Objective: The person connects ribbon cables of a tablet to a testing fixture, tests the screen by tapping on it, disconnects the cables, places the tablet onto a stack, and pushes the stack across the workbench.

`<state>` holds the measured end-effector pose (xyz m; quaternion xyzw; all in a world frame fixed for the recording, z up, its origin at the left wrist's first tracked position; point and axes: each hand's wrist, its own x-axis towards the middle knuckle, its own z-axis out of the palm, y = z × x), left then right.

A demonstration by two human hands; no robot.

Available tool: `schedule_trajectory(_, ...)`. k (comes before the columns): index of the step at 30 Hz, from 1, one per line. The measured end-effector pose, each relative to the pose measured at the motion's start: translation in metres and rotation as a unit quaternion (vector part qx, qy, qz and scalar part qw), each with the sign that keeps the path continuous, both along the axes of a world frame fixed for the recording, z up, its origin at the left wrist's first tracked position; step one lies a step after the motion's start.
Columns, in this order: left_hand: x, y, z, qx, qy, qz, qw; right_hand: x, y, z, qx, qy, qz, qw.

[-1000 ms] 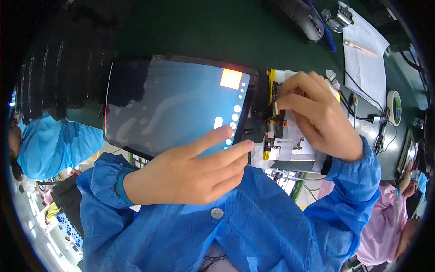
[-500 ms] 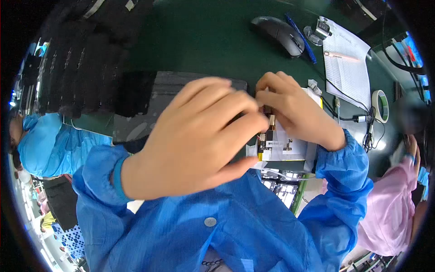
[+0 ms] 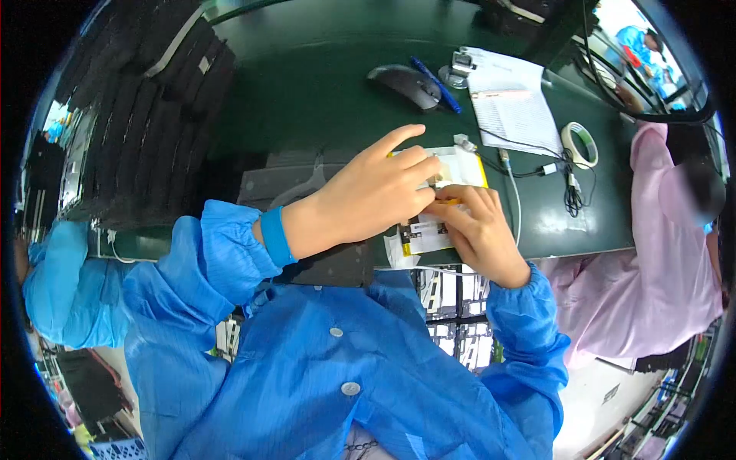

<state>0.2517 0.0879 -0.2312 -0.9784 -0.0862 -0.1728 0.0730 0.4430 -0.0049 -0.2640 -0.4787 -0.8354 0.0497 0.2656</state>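
1 opened board-and-battery unit (image 3: 464, 165) at the near edge of the desk (image 3: 307, 100), right of centre, both hands over it. Yellow trim along its sides, white label on the near part.

Left hand (image 3: 387, 188): index finger stretched out toward the far edge, other fingers curled down over the unit; can't tell if they grip anything. Right hand (image 3: 471, 230): fingers bent and bunched, 1 small yellow-orange bit (image 3: 455, 202) at the tips; can't tell if it's pinched.

1 dark panel (image 3: 333, 264) just left of the unit at the near edge, partly under the left forearm.

Beyond the unit, toward the far edge: 1 mouse (image 3: 405, 86), 1 blue pen (image 3: 437, 84) beside it, 1 small metal device (image 3: 458, 70), 1 printed sheet (image 3: 514, 119) with 1 pale pen (image 3: 502, 94) on it. Toward the right end: 1 tape roll (image 3: 579, 146), black cables (image 3: 573, 195) bunched next to it.

Left end: 1 stack of black panels (image 3: 153, 115), count unreadable.

1 pink sleeve (image 3: 663, 199) at the right, 1 light-blue sleeve (image 3: 73, 276) at the left: co-workers.
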Motion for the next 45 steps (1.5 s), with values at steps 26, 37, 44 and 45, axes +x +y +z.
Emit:
schedule_trajectory(26,0.005,0.003,0.004,0.114,-0.031,-0.093,0.989,-0.002,-0.01,-0.004,0.085,-0.038,0.017,0.996)
schedule_trajectory(37,-0.055,-0.005,0.035,-0.306,-0.166,0.162,0.924,-0.025,-0.021,-0.004,0.143,-0.031,-0.04,0.988)
schedule_trajectory(44,-0.143,-0.062,0.029,-0.242,0.065,0.234,0.939,-0.116,-0.042,-0.013,0.028,0.17,-0.044,0.984)
schedule_trajectory(45,-0.151,-0.07,0.02,-0.237,0.082,0.226,0.941,-0.124,-0.043,-0.016,0.049,0.192,-0.064,0.978)
